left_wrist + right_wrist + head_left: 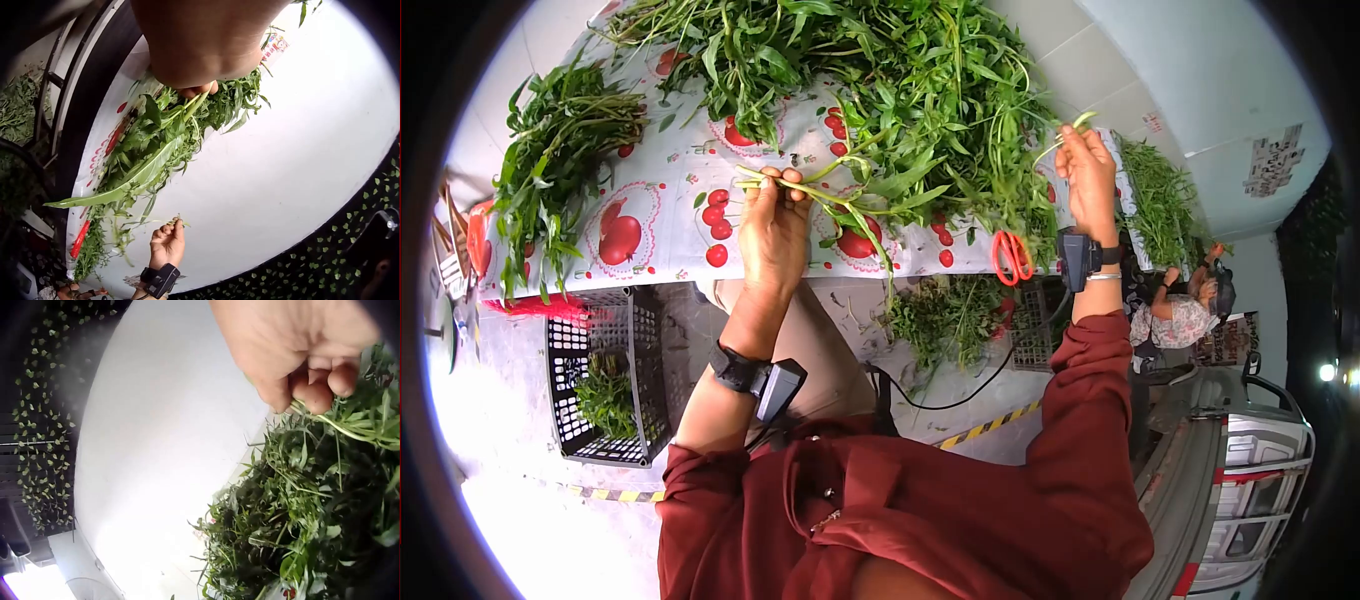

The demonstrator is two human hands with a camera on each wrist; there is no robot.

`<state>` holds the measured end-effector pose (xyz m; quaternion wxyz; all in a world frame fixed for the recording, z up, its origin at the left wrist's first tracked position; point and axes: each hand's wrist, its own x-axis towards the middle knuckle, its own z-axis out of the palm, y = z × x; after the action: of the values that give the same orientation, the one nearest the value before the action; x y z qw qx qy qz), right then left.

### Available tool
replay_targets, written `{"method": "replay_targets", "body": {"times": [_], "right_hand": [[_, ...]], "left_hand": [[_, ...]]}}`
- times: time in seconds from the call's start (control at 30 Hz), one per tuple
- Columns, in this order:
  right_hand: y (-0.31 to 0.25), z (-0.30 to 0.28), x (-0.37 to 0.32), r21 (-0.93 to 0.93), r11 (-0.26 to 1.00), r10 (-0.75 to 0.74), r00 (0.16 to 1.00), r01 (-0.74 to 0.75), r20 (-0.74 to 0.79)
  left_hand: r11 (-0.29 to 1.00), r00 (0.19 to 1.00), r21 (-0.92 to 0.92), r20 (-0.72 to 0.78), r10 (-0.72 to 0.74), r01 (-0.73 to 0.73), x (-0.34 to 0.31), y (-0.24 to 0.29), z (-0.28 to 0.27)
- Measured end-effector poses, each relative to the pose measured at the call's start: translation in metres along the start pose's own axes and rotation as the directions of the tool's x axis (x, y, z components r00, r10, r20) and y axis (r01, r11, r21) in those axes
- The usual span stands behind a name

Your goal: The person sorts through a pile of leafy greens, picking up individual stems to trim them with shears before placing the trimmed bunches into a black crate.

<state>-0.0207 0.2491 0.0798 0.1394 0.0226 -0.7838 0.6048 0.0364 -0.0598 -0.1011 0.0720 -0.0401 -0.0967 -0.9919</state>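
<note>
My left hand (pixel 774 235) pinches a few water spinach stems (pixel 830 197) between thumb and fingers, over the near edge of the table. One long leaf (pixel 134 184) sticks out from them in the left wrist view. Further right, my right hand (pixel 1090 180) is raised and pinches a thin green stem (pixel 337 427) with its thumb and fingertips. The leafy part below it is blurred in the head view. A big heap of greens (pixel 940 100) lies on the table beyond both hands.
The table has a fruit-print cloth (pixel 670 190). A second bunch of greens (pixel 550 160) lies at its left end. Red-handled scissors (pixel 1012 258) sit at the near edge. On the floor stands a black crate (pixel 640 375). More greens (pixel 1160 195) and people are to the right.
</note>
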Motion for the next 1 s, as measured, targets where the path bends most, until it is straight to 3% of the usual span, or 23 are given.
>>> {"method": "replay_targets", "body": {"times": [0.13, 0.37, 0.43, 0.47, 0.53, 0.6, 0.67, 0.73, 0.77, 0.8, 0.87, 0.93, 1.0], "right_hand": [[-0.021, -0.009, 0.009, 0.062, 0.989, -0.129, 0.988, 0.134, -0.084], [-0.04, 0.025, 0.006, 0.031, 0.982, -0.189, 0.982, 0.189, -0.007], [-0.036, 0.047, 0.001, -0.155, 0.967, -0.186, 0.977, 0.201, 0.105], [-0.032, 0.059, 0.001, -0.134, 0.971, -0.18, 0.974, 0.198, 0.137], [-0.027, 0.08, -0.001, -0.285, 0.944, -0.064, 0.938, 0.168, 0.339], [-0.022, 0.108, -0.011, -0.308, 0.914, -0.106, 0.89, 0.263, 0.444], [-0.019, 0.135, -0.017, -0.32, 0.79, -0.279, 0.772, 0.522, 0.571], [-0.02, 0.159, -0.025, -0.366, 0.734, -0.212, 0.705, 0.572, 0.677], [-0.012, 0.17, -0.028, -0.294, 0.808, -0.188, 0.696, 0.511, 0.693], [-0.023, 0.181, -0.035, -0.351, 0.741, -0.15, 0.65, 0.573, 0.745], [-0.01, 0.196, -0.032, -0.331, 0.73, -0.111, 0.582, 0.598, 0.805], [-0.012, 0.207, -0.04, -0.269, 0.768, -0.144, 0.565, 0.582, 0.813], [-0.008, 0.213, -0.039, -0.297, 0.869, -0.012, 0.618, 0.395, 0.786]], "left_hand": [[1.0, 1.0, 0.002, 0.025, 0.016, -0.016, 0.002, -0.001, -0.001], [0.992, 0.995, 0.12, -0.08, 0.053, -0.043, 0.002, -0.005, 0.001], [0.992, 0.994, 0.12, -0.101, 0.05, -0.037, 0.001, -0.007, 0.006], [0.992, 0.996, 0.115, -0.071, 0.053, -0.045, 0.002, -0.007, 0.003], [0.988, 0.996, 0.148, -0.066, 0.059, -0.049, 0.002, -0.007, 0.007], [0.988, 0.999, 0.154, -0.045, 0.03, -0.023, 0.001, -0.006, 0.008], [0.986, 0.999, 0.168, -0.049, 0.015, -0.007, -0.001, -0.004, 0.011], [0.984, 0.999, 0.177, -0.034, 0.017, -0.01, -0.002, -0.004, 0.01], [0.982, 1.0, 0.189, -0.014, 0.015, -0.012, -0.002, -0.004, 0.01], [0.982, 1.0, 0.189, -0.016, 0.02, -0.017, -0.002, -0.003, 0.011], [0.981, 0.998, 0.194, -0.057, -0.002, 0.013, -0.002, -0.004, 0.013], [0.981, 0.998, 0.193, -0.06, 0.008, 0.004, -0.002, -0.003, 0.013], [0.987, 0.999, 0.157, -0.031, -0.013, 0.018, -0.003, -0.002, 0.013]]}}
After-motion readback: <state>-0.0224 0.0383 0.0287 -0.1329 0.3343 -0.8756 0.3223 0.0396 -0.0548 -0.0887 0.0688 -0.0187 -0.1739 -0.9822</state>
